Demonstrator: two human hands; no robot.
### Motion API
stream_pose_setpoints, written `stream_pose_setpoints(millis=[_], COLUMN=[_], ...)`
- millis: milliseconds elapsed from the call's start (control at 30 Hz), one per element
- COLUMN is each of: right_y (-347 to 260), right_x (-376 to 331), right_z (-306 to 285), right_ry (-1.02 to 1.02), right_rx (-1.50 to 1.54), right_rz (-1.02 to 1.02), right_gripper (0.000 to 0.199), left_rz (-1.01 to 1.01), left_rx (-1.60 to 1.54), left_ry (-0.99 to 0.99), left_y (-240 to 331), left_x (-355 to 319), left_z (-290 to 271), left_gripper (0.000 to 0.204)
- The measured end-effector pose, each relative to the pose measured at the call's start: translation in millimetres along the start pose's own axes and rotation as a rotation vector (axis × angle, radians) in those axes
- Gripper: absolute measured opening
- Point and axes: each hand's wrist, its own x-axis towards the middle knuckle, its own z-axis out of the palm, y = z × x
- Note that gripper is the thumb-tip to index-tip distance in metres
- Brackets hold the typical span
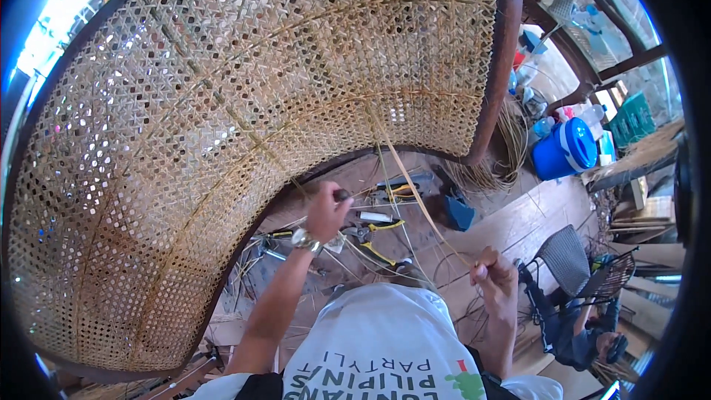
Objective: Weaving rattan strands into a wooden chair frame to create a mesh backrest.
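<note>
A curved, woven cane panel (244,52) in a dark wooden frame (502,52) fills the upper left and middle. From its lower part, a pale cane strand (415,192) stretches down to my right hand (495,275). That hand is closed, thumb and fingers pinching the strand's end. My left hand (324,213), with a watch (304,239) on the wrist, is just below the panel's inner edge. Its fingers are curled round a small tool with a dark, rounded end (341,195); the rest of it is hidden, so its kind cannot be told.
Below the panel lie yellow-handled pliers (379,254), a white cylinder (375,216), a dark blue object (459,212) and loose strands. A blue bucket (557,152) stands at right by a cane bundle (511,144). A seated person (574,330) works at lower right; a chair frame (592,37) is at upper right.
</note>
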Motion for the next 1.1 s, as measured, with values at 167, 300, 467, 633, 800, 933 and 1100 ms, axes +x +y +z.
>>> stream_pose_setpoints(millis=[167, 300, 467, 633, 800, 933, 1100], right_y=[-4.8, 9.3, 20.6, 8.0, 18.2, 24.8, 21.6], right_x=[-8.7, -17.0, -46.1, -65.6, -74.6, -75.5, -69.2], right_z=[0.1, 1.6, -8.9, -6.8, -1.1, -6.4, -21.5], right_ry=[-0.080, 0.079, 0.119, 0.045, -0.081, -0.152, -0.063], right_rx=[0.090, 0.071, 0.106, 0.112, 0.144, 0.183, 0.162], right_rz=[-0.050, -0.005, 0.022, 0.071, 0.270, 0.265, 0.227], right_gripper=[0.024, 0.023, 0.021, 0.017, 0.010, 0.011, 0.012], left_rz=[-0.399, -0.729, -0.445, 0.166, 0.187, 0.269, 0.158], left_rx=[-0.725, -1.493, -1.202, -0.103, 0.049, 0.091, 0.093], left_ry=[0.240, -0.189, -0.181, 0.243, 0.239, 0.293, 0.212], left_y=[17.5, 1.4, 38.2, 93.0, 121.6, 127.6, 137.6], left_x=[-23.2, -47.4, -56.8, 0.9, 58.9, 85.0, 95.8], left_z=[-43.8, -37.1, -39.4, -84.5, -88.1, -74.1, -53.3], left_gripper=[0.020, 0.033, 0.043, 0.040, 0.039, 0.034, 0.034])
